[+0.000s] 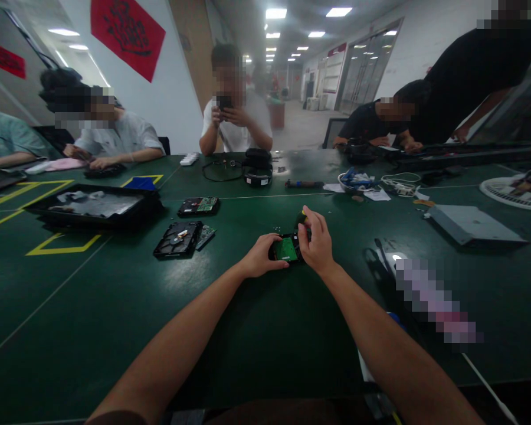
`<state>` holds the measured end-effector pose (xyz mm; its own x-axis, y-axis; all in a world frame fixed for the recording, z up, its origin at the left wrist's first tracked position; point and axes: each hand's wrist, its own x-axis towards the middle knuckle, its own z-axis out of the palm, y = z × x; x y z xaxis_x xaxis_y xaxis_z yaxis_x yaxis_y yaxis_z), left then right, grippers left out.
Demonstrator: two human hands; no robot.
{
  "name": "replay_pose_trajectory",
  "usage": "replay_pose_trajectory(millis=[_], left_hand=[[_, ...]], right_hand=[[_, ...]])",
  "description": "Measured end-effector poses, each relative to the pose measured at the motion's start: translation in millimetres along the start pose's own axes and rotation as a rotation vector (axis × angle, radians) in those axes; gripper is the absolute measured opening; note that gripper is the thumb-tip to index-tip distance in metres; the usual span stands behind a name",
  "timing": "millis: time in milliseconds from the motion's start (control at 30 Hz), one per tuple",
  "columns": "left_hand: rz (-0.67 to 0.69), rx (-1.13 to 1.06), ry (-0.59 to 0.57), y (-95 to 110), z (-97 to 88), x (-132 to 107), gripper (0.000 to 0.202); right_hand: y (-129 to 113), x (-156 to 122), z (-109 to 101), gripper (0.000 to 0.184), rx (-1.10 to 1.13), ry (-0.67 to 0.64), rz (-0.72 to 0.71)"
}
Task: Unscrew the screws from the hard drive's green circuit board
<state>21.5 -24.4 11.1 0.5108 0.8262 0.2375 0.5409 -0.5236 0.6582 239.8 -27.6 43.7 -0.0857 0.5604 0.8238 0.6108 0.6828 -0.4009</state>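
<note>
A hard drive point(287, 249) with its green circuit board facing up lies on the green table in front of me. My left hand point(264, 255) grips its left side, fingers at the far edge and thumb at the near one. Over the drive's right end, my right hand point(317, 241) is closed round a screwdriver point(301, 218) with a black and yellow handle; its tip is hidden. Several tiny screws point(277, 228) lie just beyond the drive. To the left are an opened hard drive point(177, 239), a loose circuit board point(205, 236) and another drive point(199, 206).
A black tray point(95, 203) stands at the left. On the right are a grey metal box point(475, 225) and a partly blurred-out object point(433, 295) with a cable. Cables point(356, 179) and a black case point(257, 167) lie farther back. Several people sit or stand around the table.
</note>
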Motion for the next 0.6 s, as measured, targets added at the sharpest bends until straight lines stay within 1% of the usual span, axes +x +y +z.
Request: replay_pose_trajectory(millis=[167, 600], left_hand=[[0.009, 0.005, -0.002, 1.0, -0.7, 0.0, 0.08], [0.017, -0.011, 0.011, -2.5, 2.3, 0.3, 0.081]], right_hand=[[-0.1, -0.4, -0.7, 0.053, -0.007, 0.017, 0.02], [0.2, -0.8, -0.3, 0.058, -0.004, -0.009, 0.001]])
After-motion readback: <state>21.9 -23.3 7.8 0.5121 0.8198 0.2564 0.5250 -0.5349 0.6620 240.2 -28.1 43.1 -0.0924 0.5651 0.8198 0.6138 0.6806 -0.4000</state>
